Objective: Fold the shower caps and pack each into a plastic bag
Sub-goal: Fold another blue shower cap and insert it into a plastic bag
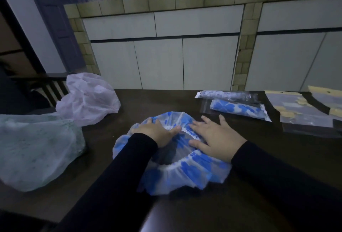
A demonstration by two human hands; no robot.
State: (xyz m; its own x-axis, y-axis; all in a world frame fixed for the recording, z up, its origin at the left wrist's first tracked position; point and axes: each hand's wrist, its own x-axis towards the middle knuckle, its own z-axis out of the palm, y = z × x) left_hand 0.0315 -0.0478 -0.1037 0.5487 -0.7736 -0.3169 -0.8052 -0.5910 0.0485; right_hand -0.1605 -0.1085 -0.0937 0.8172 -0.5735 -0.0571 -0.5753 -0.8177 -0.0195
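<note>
The left hand lies flat with relaxed fingers on the round blue-flowered clear plastic shower cap, its thumb at the elastic rim. The right hand presses the cap with spread, straight fingers. The cap lies on the dark brown surface. Two packed clear plastic bags lie near, behind the right hand.
</note>
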